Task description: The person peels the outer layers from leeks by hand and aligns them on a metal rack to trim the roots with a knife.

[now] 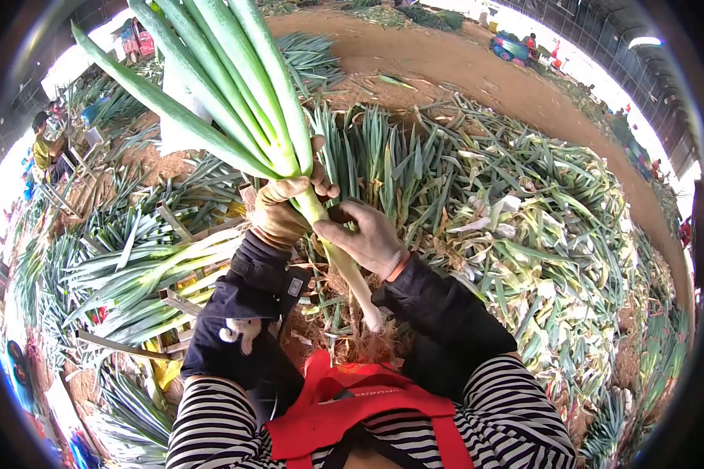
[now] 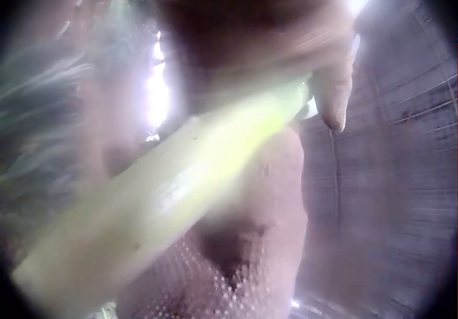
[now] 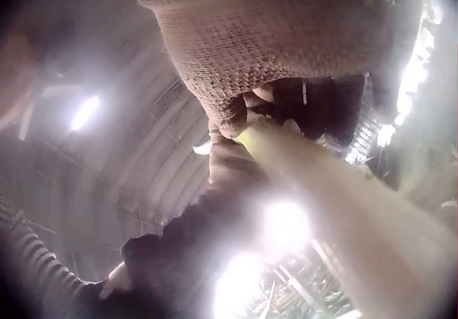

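Observation:
A large green onion point(image 1: 344, 270) is held up in front of the body, its long green leaves fanning to the upper left and its pale root end slanting down right. The gloved left hand point(image 1: 281, 211) grips it just below where the leaves part. Lower on the stalk, the gloved right hand point(image 1: 368, 242) pinches it between thumb and fingers. In the left wrist view the pale stalk point(image 2: 150, 190) crosses beside the dotted glove. The right wrist view shows the stalk point(image 3: 329, 190) running down from under the curled right fingers.
Cut green onions point(image 1: 156, 270) lie on a wooden rack at the left. A broad heap of stripped leaves point(image 1: 555, 234) fills the right side. Upright green onions point(image 1: 383, 152) stand just ahead. A person point(image 1: 45, 148) sits at the far left; a dirt path point(image 1: 446, 59) runs behind.

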Motion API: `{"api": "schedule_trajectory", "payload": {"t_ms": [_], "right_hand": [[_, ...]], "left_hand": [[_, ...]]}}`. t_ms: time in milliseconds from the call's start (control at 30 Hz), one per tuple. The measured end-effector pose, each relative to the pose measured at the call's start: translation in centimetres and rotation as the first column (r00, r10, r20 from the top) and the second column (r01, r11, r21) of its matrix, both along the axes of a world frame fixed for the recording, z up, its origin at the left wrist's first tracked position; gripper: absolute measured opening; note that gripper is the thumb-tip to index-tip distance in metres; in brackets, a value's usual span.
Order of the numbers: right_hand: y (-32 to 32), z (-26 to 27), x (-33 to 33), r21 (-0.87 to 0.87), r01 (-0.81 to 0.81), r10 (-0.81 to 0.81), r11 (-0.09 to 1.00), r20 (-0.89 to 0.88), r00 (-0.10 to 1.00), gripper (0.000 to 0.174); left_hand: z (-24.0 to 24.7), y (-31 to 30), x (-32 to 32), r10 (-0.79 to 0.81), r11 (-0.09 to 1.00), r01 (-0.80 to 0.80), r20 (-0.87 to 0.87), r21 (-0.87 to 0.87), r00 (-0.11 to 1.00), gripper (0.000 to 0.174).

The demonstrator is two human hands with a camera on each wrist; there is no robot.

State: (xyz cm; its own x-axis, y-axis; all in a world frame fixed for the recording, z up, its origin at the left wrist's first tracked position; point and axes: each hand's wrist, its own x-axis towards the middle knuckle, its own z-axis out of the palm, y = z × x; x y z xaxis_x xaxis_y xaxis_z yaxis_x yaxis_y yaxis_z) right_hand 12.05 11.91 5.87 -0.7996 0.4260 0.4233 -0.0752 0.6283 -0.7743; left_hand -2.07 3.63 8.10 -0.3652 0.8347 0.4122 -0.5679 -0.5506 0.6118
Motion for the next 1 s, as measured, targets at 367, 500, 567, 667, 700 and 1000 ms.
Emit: {"api": "schedule_trajectory", "payload": {"t_ms": [367,500,567,667,700,1000], "right_hand": [[1.9,-2.3,-0.5,-0.128,-0.190,0.183,0.973,-0.063,0.981,0.019],[0.9,-1.2,-0.3,-0.163,-0.057,0.033,0.985,-0.151,0.988,0.023],[0.4,-1.1,-0.7,-0.055,0.018,-0.028,0.998,-0.194,0.981,0.024],[1.1,-2.4,-1.1,0.092,0.128,-0.104,0.988,-0.232,0.967,0.025],[1.5,-2.9,-1.2,-0.085,0.032,-0.048,0.996,-0.194,0.980,0.022],[3.8,-5.4,-1.4,-0.203,-0.254,0.236,0.946,-0.109,0.966,0.013]], "left_hand": [[-0.1,0.0,-0.5,-0.056,0.998,0.056,0.010,-0.031,0.998,0.066],[0.0,0.1,0.0,0.028,0.993,-0.034,-0.060,-0.113,0.998,0.065],[-0.4,0.3,-0.1,0.064,0.986,-0.074,-0.074,-0.149,0.995,0.066],[-0.7,0.5,0.1,0.082,0.986,-0.094,-0.091,-0.137,0.993,0.068],[-0.7,0.5,0.0,0.079,0.986,-0.091,-0.091,-0.138,0.993,0.068],[-0.3,0.1,-0.1,-0.332,0.934,0.332,-0.023,0.134,0.943,0.079]]}}
